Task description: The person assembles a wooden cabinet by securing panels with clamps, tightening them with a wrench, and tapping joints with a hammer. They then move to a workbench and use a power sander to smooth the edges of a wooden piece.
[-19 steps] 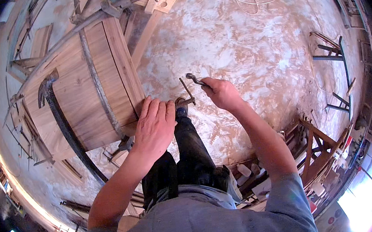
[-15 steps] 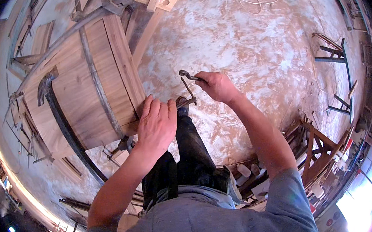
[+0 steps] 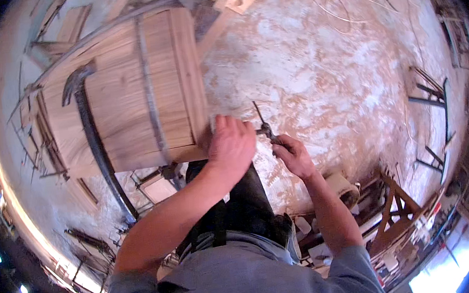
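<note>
Two bare hands, both near the close right-hand corner of one wooden panel (image 3: pixel 122 109). With the left hand (image 3: pixel 233 145), touching or just over that corner, fingers bent and bunched; cannot tell whether closed on anything beneath. With the right hand (image 3: pixel 294 155), gripping one short dark metal tool (image 3: pixel 268 132), fingers curled round its lower end, its rounded head toward the left hand and next to the lower end of one thin metal rod (image 3: pixel 257 111). Cannot tell contact from mere overlap between tool and rod.

Left of centre, the panel, with one narrow end board (image 3: pixel 189 71) along its right side and three bars about it: one dark curved bar (image 3: pixel 97 141) with a hooked head across the left part, one greyish metal strip (image 3: pixel 149 87) farther right, one long clamp bar (image 3: pixel 118 23) along the far edge.

On the patchy floor (image 3: pixel 308 81), one loose pale cord (image 3: pixel 341 16) toward the far right. At lower right, one wooden trestle (image 3: pixel 392 207) and, beside the right forearm, one pale round container (image 3: pixel 342 185).
</note>
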The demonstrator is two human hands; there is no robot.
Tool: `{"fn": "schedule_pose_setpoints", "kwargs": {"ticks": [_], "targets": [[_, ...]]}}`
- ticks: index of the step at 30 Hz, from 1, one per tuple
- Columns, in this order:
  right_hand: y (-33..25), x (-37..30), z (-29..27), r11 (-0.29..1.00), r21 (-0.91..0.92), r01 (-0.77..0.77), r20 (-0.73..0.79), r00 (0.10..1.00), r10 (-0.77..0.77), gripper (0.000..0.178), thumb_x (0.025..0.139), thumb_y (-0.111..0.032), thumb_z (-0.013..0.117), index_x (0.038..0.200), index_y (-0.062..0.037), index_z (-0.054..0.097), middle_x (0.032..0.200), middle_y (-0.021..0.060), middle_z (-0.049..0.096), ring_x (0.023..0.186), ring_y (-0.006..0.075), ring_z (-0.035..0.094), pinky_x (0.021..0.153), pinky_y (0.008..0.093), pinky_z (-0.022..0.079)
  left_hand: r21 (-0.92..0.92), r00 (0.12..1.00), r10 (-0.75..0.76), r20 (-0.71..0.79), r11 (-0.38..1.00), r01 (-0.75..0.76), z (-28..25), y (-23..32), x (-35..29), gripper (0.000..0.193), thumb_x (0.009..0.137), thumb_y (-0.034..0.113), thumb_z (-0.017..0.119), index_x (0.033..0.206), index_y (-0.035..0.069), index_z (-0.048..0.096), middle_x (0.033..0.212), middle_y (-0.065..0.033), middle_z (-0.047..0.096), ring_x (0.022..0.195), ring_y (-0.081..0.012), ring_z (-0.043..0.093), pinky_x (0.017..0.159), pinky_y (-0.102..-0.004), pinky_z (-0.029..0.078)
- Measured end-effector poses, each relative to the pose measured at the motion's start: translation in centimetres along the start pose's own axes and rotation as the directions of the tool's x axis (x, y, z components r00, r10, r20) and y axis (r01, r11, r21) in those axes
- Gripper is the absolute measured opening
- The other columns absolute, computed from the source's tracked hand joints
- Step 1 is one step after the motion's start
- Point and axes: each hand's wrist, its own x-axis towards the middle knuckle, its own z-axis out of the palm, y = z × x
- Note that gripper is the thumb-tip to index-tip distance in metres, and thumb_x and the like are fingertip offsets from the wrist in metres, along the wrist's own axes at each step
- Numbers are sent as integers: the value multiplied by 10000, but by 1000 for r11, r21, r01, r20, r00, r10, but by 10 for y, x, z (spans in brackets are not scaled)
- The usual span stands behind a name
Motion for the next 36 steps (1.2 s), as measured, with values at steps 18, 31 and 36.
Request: {"fn": "schedule_pose_setpoints", "kwargs": {"ticks": [18,31,36], "targets": [[-48,-78,48,723,364,-587,59,790,611,286,953,-312,529,833,-53,539,574,-8,469,397,88,411,357,257,326,-240,995,14,95,971,10,-1,1,-3,166,788,164,578,878,25,584,701,-131,656,708,-230,638,689,-349,479],[-83,-133,64,845,514,150,-291,957,8,497,802,-108,702,1201,-1,426,931,120,591,746,198,626,644,305,526,-345,991,25,129,938,21,-9,-3,-3,108,803,132,560,842,34,584,703,-137,664,701,-264,672,612,-363,539],[-84,-107,53,850,-421,315,-436,752,-494,93,761,-54,599,831,6,585,862,153,608,622,258,567,636,366,484,-330,991,30,128,944,14,0,-3,-4,91,812,131,550,826,46,580,692,-131,663,682,-257,675,618,-370,547]]}}
